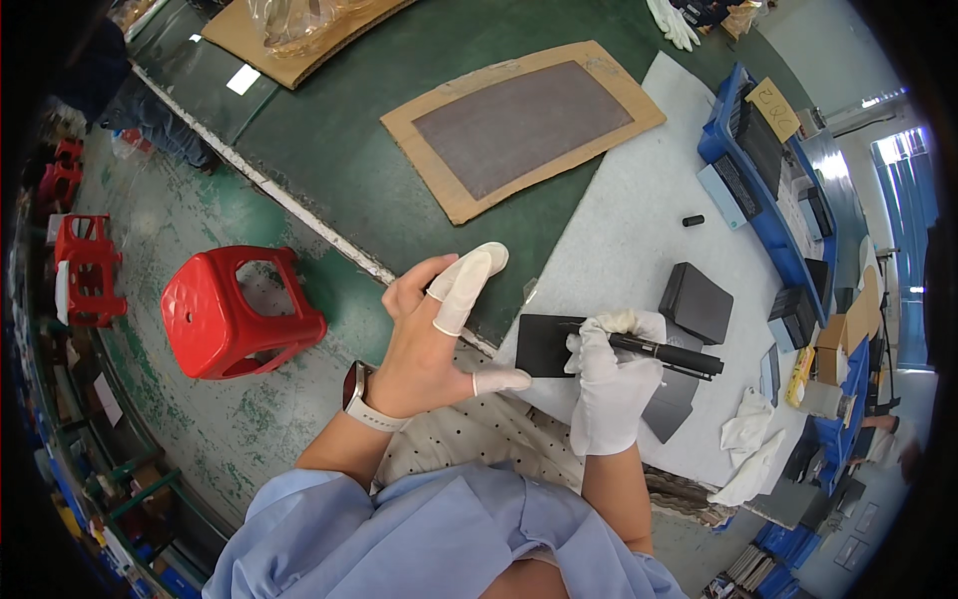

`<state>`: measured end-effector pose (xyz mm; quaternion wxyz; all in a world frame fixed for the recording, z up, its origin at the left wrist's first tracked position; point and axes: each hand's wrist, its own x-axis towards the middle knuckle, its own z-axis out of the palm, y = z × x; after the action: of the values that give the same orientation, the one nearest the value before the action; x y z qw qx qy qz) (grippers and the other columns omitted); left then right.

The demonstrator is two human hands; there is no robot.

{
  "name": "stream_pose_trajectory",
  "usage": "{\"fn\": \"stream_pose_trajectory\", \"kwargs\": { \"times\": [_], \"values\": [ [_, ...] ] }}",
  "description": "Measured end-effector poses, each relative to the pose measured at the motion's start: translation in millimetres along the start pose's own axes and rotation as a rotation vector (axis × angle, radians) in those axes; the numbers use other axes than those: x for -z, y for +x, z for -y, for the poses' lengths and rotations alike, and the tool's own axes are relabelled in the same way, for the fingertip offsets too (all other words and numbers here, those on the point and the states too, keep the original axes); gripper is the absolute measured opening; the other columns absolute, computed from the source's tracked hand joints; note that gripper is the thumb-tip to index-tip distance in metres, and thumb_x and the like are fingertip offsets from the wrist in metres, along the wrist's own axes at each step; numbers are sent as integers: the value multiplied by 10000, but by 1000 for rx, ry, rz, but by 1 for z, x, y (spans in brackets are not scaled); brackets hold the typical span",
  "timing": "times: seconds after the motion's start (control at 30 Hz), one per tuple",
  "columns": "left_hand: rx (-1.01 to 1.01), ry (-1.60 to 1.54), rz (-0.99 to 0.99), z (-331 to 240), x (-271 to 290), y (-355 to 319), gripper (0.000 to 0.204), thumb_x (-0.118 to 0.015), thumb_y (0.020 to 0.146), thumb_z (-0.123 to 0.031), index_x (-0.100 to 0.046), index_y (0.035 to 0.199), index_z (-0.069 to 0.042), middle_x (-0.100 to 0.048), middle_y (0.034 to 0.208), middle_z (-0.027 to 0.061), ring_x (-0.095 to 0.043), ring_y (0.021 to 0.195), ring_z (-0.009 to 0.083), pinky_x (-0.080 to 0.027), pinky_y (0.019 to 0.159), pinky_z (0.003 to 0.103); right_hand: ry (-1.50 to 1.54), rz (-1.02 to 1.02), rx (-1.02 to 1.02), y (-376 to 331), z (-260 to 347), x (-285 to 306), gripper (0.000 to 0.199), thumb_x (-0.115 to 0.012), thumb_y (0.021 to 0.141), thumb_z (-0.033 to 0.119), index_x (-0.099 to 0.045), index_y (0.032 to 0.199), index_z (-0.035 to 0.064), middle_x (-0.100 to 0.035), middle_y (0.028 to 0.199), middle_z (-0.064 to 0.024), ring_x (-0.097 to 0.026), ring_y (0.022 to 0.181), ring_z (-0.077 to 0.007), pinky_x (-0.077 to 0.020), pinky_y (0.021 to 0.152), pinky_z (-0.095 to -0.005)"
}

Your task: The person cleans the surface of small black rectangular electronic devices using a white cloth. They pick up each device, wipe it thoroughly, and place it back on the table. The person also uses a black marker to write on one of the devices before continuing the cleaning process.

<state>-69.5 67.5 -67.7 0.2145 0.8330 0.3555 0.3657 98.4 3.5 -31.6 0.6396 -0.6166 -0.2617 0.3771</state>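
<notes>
Note pen-shaped tool [674,353] grasped in gloved right hand [611,384], over black panel [544,346] near edge of bench [599,260]. Note left hand [424,349] spread, gripping nothing, thumb [502,380] at panel corner. Guard against possible scratching from tool slip, or falling from a nudge.

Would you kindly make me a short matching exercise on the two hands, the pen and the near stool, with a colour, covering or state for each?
Things
1. Left hand
2. Pen
3. Near stool
4. Right hand

Descriptions
A. Red, standing on the floor
B. In a white glove
C. Open, with pale finger cots
D. Black, held in a grip

Right pairs: 1-C; 2-D; 3-A; 4-B
</notes>
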Motion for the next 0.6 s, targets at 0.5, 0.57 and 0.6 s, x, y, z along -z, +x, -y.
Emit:
{"fn": "stream_pose_trajectory", "kwargs": {
  "times": [0.5,0.57,0.6],
  "values": [
    [-4,-5,9,4,-1,-3,1176,-871,528,-517,-337,1473,-64,-510,1390,88,-432,1223,337,-265,986,474,-217,187,126,2,-16,-5,258,-657,826,-71,-486,996,22,-621,855,-60,-609,753,-95,-519,673,-242],
    [-1,-5,12,3,-1,-3,1174,-869,531,-520,-335,1475,-68,-506,1392,90,-431,1225,337,-264,984,478,-223,185,124,2,-17,-5,257,-661,823,-69,-487,989,22,-620,852,-59,-610,750,-94,-520,667,-242],
    [0,-5,10,4,-1,-4,1169,-868,533,-522,-339,1472,-70,-505,1391,91,-430,1226,337,-264,983,480,-216,194,138,3,-17,-5,257,-663,822,-67,-486,985,22,-619,849,-57,-611,748,-93,-519,661,-242]
  ]
}}
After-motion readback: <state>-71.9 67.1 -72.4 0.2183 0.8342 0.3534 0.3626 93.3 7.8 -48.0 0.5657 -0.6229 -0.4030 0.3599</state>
